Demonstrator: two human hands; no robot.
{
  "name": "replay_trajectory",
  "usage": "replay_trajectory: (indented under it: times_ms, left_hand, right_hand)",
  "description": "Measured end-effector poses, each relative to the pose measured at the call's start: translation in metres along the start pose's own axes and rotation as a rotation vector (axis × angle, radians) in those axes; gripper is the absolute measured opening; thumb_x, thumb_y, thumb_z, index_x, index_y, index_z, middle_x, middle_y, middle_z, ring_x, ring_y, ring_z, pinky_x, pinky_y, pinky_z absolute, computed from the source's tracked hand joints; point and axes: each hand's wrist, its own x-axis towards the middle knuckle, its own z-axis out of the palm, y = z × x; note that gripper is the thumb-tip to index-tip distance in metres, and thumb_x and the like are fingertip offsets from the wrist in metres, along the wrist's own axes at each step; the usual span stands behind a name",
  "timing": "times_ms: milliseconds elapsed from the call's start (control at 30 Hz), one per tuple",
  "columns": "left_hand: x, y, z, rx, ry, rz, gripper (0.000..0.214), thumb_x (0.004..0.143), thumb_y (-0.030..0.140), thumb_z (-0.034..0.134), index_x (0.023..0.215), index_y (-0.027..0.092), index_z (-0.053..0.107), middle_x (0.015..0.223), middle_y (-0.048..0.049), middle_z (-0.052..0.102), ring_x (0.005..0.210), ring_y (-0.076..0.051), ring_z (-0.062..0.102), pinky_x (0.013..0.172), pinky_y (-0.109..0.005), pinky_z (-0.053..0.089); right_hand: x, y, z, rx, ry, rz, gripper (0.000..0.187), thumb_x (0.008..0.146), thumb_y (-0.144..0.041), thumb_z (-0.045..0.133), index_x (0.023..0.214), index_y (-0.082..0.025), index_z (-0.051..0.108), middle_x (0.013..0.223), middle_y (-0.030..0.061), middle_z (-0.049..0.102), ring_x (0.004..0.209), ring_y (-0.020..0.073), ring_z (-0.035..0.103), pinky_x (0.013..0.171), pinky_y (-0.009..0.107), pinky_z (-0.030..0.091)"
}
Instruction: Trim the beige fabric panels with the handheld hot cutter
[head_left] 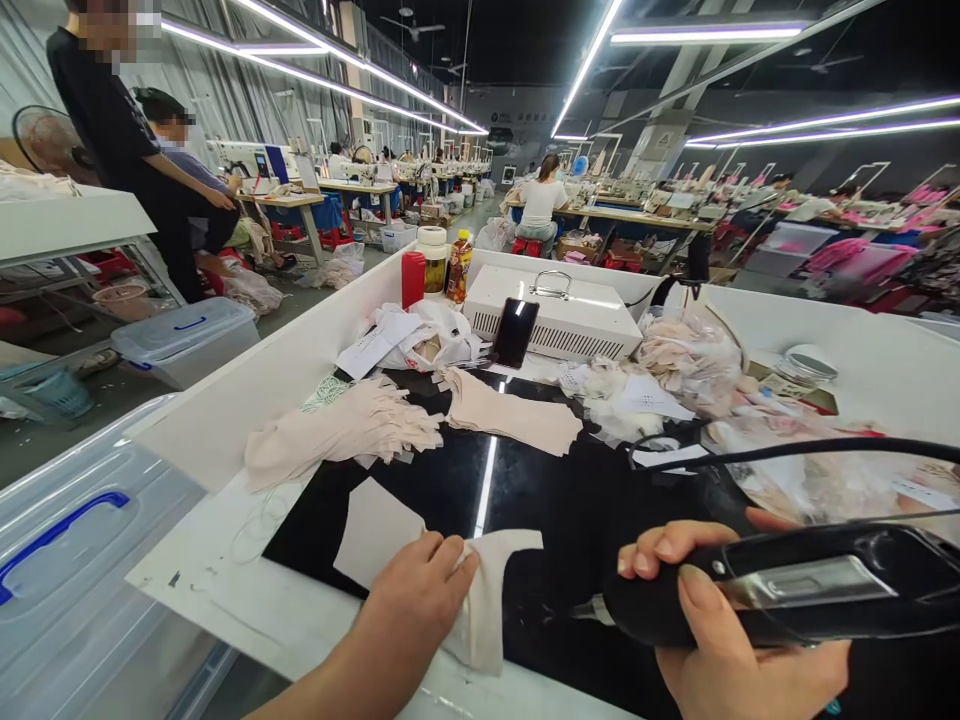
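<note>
My left hand (424,600) is at the near edge of a black glossy panel (397,490), its fingers closed on a beige fabric piece (487,610). One part of the fabric hangs toward the table's edge. A flat pale panel (379,530) extends to the left from under the same hand. My right hand (727,620) is wrapped round a thick black corded handheld tool (795,585) with a shiny plate on its side. A small metal tip (596,608) points left toward the fabric, apart from it. What the tip does is too blurred to tell.
Beyond lie two beige fabric stacks (345,430) (514,410), a phone (515,333) and a white metal box (555,310). Bagged fabric pieces (690,355) are at the right, near the black cord (795,450). Lidded plastic bins (90,530) stand left; co-workers are farther off.
</note>
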Motion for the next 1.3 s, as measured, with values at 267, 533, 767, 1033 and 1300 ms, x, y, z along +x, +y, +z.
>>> replay_trajectory:
  times_ms: [267, 533, 767, 1033, 1300]
  left_hand:
    - [0.003, 0.015, 0.000, 0.134, -0.059, -0.089, 0.027, 0.100, 0.008, 0.066, 0.126, 0.012, 0.067, 0.096, -0.0032, 0.067, 0.077, -0.019, 0.065, 0.065, -0.032, 0.055]
    - [0.001, 0.016, -0.004, 0.099, -0.056, -0.139, 0.018, 0.104, 0.021, 0.069, 0.120, 0.013, 0.069, 0.095, -0.0034, 0.066, 0.074, -0.018, 0.064, 0.062, -0.030, 0.052]
    - [0.003, 0.016, -0.013, 0.119, -0.081, -0.136, 0.010, 0.102, 0.017, 0.067, 0.111, 0.014, 0.070, 0.091, -0.0026, 0.064, 0.070, -0.017, 0.062, 0.056, -0.029, 0.049]
    - [-0.001, 0.018, -0.017, 0.091, -0.104, -0.170, 0.018, 0.100, 0.016, 0.070, 0.117, 0.013, 0.070, 0.092, -0.0018, 0.067, 0.072, -0.018, 0.066, 0.055, -0.029, 0.051]
    - [-0.002, 0.019, -0.024, 0.117, -0.093, -0.164, 0.014, 0.102, 0.016, 0.067, 0.115, 0.012, 0.071, 0.086, -0.0014, 0.065, 0.068, -0.019, 0.064, 0.055, -0.030, 0.049]
  right_hand:
    - [-0.015, -0.008, 0.003, 0.039, -0.075, 0.032, 0.052, 0.079, -0.024, 0.092, 0.122, -0.030, 0.063, 0.074, -0.0036, 0.070, 0.058, 0.0182, 0.064, 0.051, 0.035, 0.063]
    - [-0.026, -0.003, 0.006, 0.074, -0.122, 0.013, 0.050, 0.084, -0.024, 0.089, 0.126, -0.030, 0.063, 0.077, -0.0032, 0.070, 0.059, 0.0177, 0.064, 0.052, 0.034, 0.064]
    - [-0.027, 0.000, 0.009, 0.086, -0.120, 0.002, 0.048, 0.085, -0.024, 0.089, 0.125, -0.030, 0.062, 0.077, -0.0040, 0.070, 0.060, 0.0162, 0.064, 0.054, 0.032, 0.062]
    - [-0.031, 0.009, 0.008, 0.083, -0.132, 0.010, 0.050, 0.087, -0.021, 0.086, 0.129, -0.031, 0.060, 0.082, -0.0036, 0.069, 0.064, 0.0166, 0.065, 0.058, 0.035, 0.062]
    - [-0.031, 0.003, 0.009, 0.096, -0.142, -0.006, 0.051, 0.087, -0.023, 0.086, 0.130, -0.032, 0.061, 0.082, -0.0042, 0.068, 0.063, 0.0170, 0.063, 0.057, 0.034, 0.062]
